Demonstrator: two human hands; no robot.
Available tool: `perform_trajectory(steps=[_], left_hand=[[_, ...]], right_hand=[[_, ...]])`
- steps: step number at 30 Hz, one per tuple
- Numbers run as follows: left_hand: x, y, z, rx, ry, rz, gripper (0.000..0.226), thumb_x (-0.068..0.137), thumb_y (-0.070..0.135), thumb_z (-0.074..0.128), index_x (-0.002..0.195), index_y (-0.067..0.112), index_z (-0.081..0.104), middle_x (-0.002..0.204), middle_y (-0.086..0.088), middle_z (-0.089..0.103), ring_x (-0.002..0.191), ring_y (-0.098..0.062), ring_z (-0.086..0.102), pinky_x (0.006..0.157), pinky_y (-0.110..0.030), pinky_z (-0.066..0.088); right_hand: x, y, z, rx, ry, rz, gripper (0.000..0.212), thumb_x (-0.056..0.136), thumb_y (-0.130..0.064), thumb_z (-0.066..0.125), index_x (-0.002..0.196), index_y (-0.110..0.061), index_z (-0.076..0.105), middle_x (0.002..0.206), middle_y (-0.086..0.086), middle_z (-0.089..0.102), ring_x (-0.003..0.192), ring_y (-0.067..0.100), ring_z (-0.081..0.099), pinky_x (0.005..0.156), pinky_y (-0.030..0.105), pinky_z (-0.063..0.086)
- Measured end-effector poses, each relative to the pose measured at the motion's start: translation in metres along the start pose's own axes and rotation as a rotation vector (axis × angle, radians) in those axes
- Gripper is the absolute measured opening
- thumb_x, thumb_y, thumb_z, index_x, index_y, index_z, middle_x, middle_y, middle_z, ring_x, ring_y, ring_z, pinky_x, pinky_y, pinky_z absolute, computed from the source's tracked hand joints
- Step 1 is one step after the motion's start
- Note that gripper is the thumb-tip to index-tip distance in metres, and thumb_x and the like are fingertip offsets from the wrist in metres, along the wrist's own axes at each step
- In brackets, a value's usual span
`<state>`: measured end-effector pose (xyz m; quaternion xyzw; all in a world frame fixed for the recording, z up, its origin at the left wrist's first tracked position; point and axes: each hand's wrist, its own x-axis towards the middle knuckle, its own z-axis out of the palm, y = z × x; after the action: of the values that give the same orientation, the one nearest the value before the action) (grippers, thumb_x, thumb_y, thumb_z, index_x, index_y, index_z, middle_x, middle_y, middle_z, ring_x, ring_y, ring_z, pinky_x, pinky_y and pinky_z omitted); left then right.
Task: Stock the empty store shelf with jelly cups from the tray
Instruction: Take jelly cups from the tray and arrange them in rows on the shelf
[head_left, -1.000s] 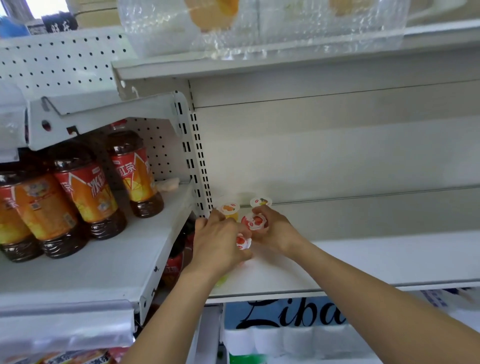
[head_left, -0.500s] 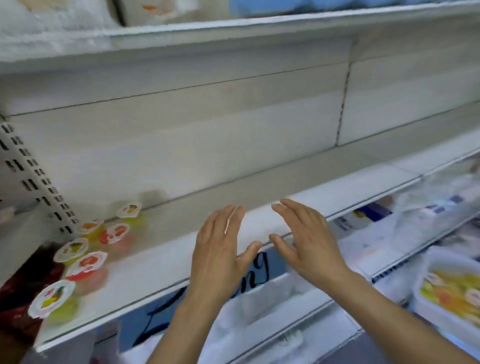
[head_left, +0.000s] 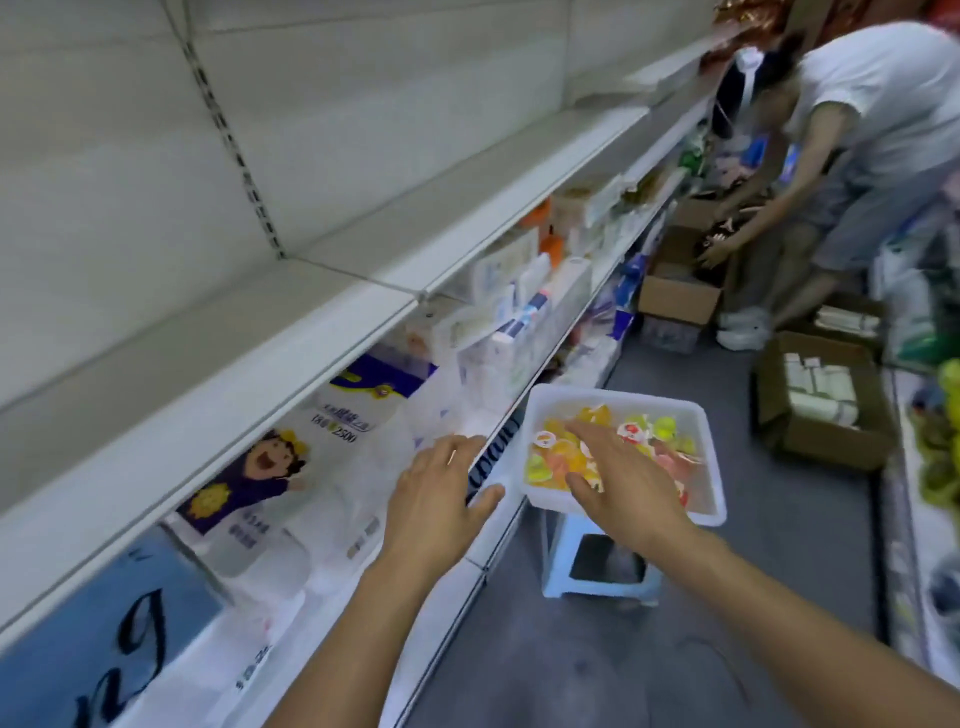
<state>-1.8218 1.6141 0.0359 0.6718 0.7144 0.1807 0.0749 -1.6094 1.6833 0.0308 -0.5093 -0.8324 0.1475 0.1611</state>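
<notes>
A white plastic tray full of several yellow, orange, red and green jelly cups stands on a small white stool in the aisle. My right hand reaches over the tray's near side with fingers spread, holding nothing. My left hand hovers with straight fingers beside the tray, in front of the lower shelf's edge. The empty white shelf runs along the left, bare in this view.
Below the empty shelf lie packs of tissue rolls and boxed goods. Open cardboard boxes sit on the grey floor to the right. Another person in a white shirt bends over boxes at the far end of the aisle.
Both hands left the jelly cups placed at the shelf's left end and swung right and down. The view turned with them; the right hand is now over the tray.
</notes>
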Motion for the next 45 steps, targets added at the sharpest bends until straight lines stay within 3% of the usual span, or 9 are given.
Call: perform_trajectory(steps=[18, 25, 28, 32, 37, 39, 41, 43, 45], left_hand=[[0.287, -0.030, 0.241, 0.030, -0.693, -0.011, 0.044, 0.092, 0.042, 0.055, 0.134, 0.029, 0.050, 0.128, -0.004, 0.055, 0.121, -0.027, 0.050, 0.095, -0.040, 0.045], [0.317, -0.060, 0.347, 0.364, -0.784, 0.229, 0.051, 0.085, 0.035, 0.064, 0.132, 0.023, 0.048, 0.120, -0.001, 0.061, 0.115, -0.023, 0.052, 0.097, -0.035, 0.040], [0.313, -0.080, 0.372, 0.575, -0.751, 0.319, 0.058, 0.059, 0.034, 0.083, 0.114, 0.023, 0.067, 0.100, 0.003, 0.069, 0.102, -0.020, 0.062, 0.103, -0.041, 0.041], [0.318, -0.089, 0.389, 0.587, -0.572, 0.442, 0.032, 0.038, 0.012, 0.088, 0.067, 0.016, 0.075, 0.057, -0.001, 0.064, 0.064, -0.023, 0.064, 0.084, -0.046, 0.053], [0.322, -0.083, 0.387, 0.564, -0.535, 0.500, 0.036, 0.028, 0.013, 0.091, 0.054, 0.015, 0.066, 0.045, -0.001, 0.054, 0.050, -0.021, 0.055, 0.060, -0.029, 0.047], [0.318, -0.077, 0.371, 0.542, -0.562, 0.429, 0.043, 0.033, 0.022, 0.094, 0.066, 0.013, 0.067, 0.055, -0.003, 0.058, 0.058, -0.023, 0.057, 0.063, -0.032, 0.047], [0.313, -0.068, 0.351, 0.508, -0.661, 0.262, 0.046, 0.068, 0.039, 0.082, 0.100, 0.013, 0.062, 0.088, -0.006, 0.066, 0.089, -0.026, 0.061, 0.082, -0.037, 0.044], [0.304, -0.066, 0.337, 0.333, -0.739, -0.070, 0.051, 0.088, 0.051, 0.059, 0.127, 0.020, 0.051, 0.118, -0.005, 0.063, 0.112, -0.026, 0.055, 0.096, -0.037, 0.040], [0.295, -0.056, 0.316, -0.147, -0.760, -0.487, 0.054, 0.092, 0.051, 0.053, 0.137, 0.023, 0.046, 0.132, -0.004, 0.058, 0.116, -0.024, 0.057, 0.097, -0.036, 0.044]], right_hand=[[0.151, 0.264, 0.126, -0.039, -0.552, 0.602, 0.049, 0.092, -0.026, 0.057, 0.138, -0.019, 0.042, 0.136, 0.007, 0.046, 0.122, 0.024, 0.051, 0.100, 0.032, 0.043], [0.191, 0.319, 0.198, -0.174, -0.609, 0.660, 0.059, 0.089, -0.025, 0.056, 0.142, -0.019, 0.031, 0.133, 0.011, 0.045, 0.119, 0.030, 0.047, 0.095, 0.043, 0.047], [0.195, 0.332, 0.216, -0.292, -0.695, 0.651, 0.061, 0.090, -0.027, 0.056, 0.143, -0.019, 0.028, 0.135, 0.011, 0.042, 0.121, 0.030, 0.045, 0.092, 0.041, 0.047], [0.195, 0.340, 0.227, -0.562, -0.670, 0.489, 0.046, 0.094, -0.025, 0.051, 0.139, -0.018, 0.039, 0.137, 0.007, 0.047, 0.124, 0.028, 0.046, 0.098, 0.038, 0.043], [0.199, 0.336, 0.223, -0.678, -0.713, 0.383, 0.051, 0.091, -0.024, 0.055, 0.138, -0.016, 0.038, 0.137, 0.007, 0.050, 0.125, 0.029, 0.045, 0.102, 0.040, 0.036], [0.198, 0.328, 0.213, -0.676, -0.692, 0.406, 0.052, 0.090, -0.026, 0.056, 0.138, -0.017, 0.038, 0.136, 0.005, 0.051, 0.125, 0.027, 0.046, 0.102, 0.039, 0.036], [0.196, 0.318, 0.200, -0.590, -0.642, 0.486, 0.054, 0.089, -0.035, 0.058, 0.137, -0.018, 0.039, 0.131, 0.002, 0.055, 0.120, 0.024, 0.052, 0.095, 0.036, 0.041], [0.191, 0.305, 0.186, -0.337, -0.582, 0.613, 0.061, 0.085, -0.048, 0.063, 0.133, -0.018, 0.040, 0.123, 0.000, 0.059, 0.111, 0.022, 0.058, 0.086, 0.033, 0.046], [0.184, 0.286, 0.173, 0.003, -0.477, 0.711, 0.064, 0.079, -0.051, 0.070, 0.126, -0.018, 0.042, 0.117, 0.000, 0.061, 0.105, 0.023, 0.060, 0.083, 0.034, 0.048]])
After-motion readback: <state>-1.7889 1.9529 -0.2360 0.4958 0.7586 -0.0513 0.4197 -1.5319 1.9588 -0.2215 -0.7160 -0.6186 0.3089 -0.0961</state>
